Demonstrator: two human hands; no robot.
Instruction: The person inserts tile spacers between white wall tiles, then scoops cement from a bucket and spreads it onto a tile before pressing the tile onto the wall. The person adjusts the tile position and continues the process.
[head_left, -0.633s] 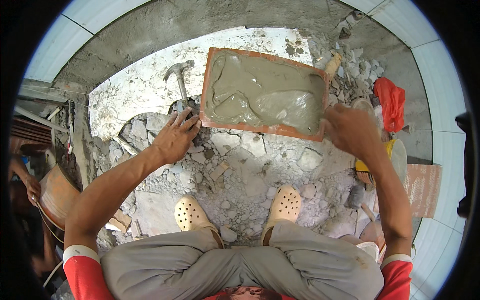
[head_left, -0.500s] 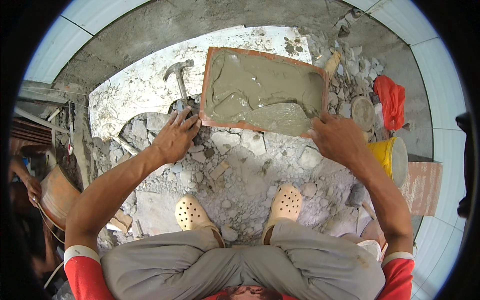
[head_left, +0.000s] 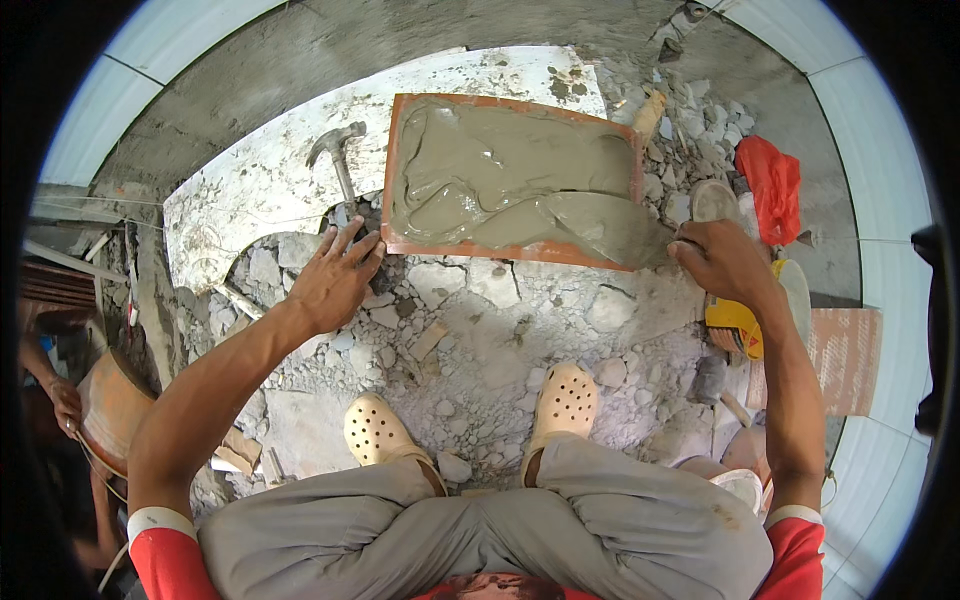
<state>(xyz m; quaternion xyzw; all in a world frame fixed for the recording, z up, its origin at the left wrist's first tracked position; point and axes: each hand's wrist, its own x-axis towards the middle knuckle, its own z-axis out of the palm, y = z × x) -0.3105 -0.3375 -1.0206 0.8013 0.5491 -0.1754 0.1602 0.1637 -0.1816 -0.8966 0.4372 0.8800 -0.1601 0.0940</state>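
Note:
A reddish-brown tile (head_left: 415,246) lies flat in front of me, its top spread with wet grey mortar (head_left: 510,150). My right hand (head_left: 735,265) grips a trowel (head_left: 625,232) beyond the tile's near right corner. Mortar coats the trowel's blade, which rests low over that corner; the handle is mostly hidden in my fist. At the near left corner, my left hand (head_left: 335,285) has its fingers spread, with the fingertips at the tile's edge. A claw hammer (head_left: 343,165) lies just beyond those fingers.
Broken rubble (head_left: 490,340) covers the ground around my feet. A stained white board (head_left: 240,180) lies beneath the hammer. On the right are a red plastic bag (head_left: 772,190), a yellow bucket (head_left: 735,328) and another tile (head_left: 845,360). Another person's hand (head_left: 65,408) touches an orange bucket (head_left: 115,405) at left.
My right hand has moved right with the trowel, drawing its blade from the mortar's near edge past the near right corner. My left hand stays by the left corner. The view has shifted slightly.

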